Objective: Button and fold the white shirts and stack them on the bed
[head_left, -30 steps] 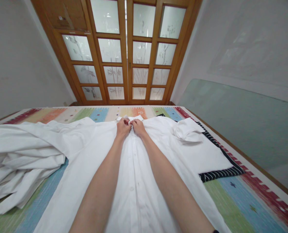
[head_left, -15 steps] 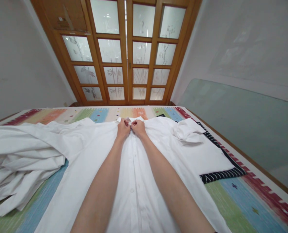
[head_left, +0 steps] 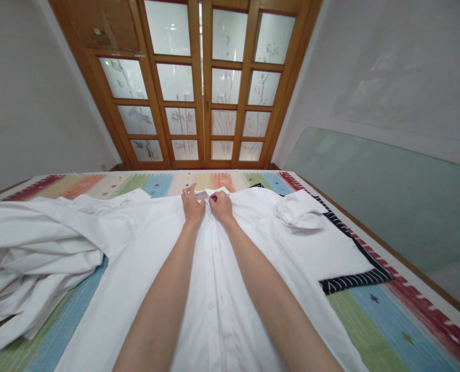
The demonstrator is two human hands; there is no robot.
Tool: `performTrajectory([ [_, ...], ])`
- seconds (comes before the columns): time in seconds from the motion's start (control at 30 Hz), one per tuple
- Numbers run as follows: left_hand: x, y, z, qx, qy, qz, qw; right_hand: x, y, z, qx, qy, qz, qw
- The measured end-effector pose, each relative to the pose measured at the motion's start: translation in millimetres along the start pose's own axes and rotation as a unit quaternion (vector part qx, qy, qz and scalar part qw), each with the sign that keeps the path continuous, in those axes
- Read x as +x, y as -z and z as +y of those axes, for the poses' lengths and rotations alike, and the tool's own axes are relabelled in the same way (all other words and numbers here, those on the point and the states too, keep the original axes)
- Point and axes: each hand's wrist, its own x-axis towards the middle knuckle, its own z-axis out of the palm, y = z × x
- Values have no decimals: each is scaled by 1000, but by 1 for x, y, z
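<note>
A white button-up shirt (head_left: pixel 168 253) lies spread out in front of me, its collar (head_left: pixel 202 195) at the far end and its buttoned front running down the middle. My left hand (head_left: pixel 193 207) rests at the left side of the collar, its fingers loosened and apart. Close beside it, my right hand (head_left: pixel 221 205) pinches the shirt's front edge just under the collar. The exact spot between the right fingertips is hidden. Lower down the front a small button (head_left: pixel 211 306) shows.
Bunched white fabric (head_left: pixel 40 263) lies at the left. A rolled white cloth (head_left: pixel 302 209) sits on the shirt's right side, near a black striped cloth (head_left: pixel 356 280). A colourful patterned cover (head_left: pixel 393 315) lies underneath. Wood-framed glass doors (head_left: pixel 202 119) stand beyond, a pale green panel (head_left: pixel 385 191) right.
My left hand has let go of its pinch at the collar, its fingers lifting and spreading slightly to the left. The right hand stays in place, still pinching the shirt.
</note>
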Motion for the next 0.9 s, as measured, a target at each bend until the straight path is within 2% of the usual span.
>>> performTrajectory([
  [0.1, 0, 0, 0, 16, -5, -35, 999, -2, 0, -1, -17, -17, 17, 1000],
  [0.27, 2, -2, -1, 30, 16, -48, 998, -2, 2, -1, -14, -20, 50, 998],
  [0.4, 1, -2, 0, 63, 30, -96, 993, -1, 4, -1, -5, -19, 31, 999],
  [0.5, 2, 0, -1, 82, 16, -122, 989, -1, 2, 1, 2, -3, 11, 1000],
  [0.67, 2, 6, -8, 95, -26, -174, 980, 3, 0, 8, 46, -6, 30, 998],
  [0.8, 0, 10, -8, 104, -44, -167, 979, 3, 5, 7, 54, -18, 29, 998],
  [0.9, -1, 12, -4, 123, -42, -145, 981, 0, 9, -1, -3, -22, 7, 1000],
])
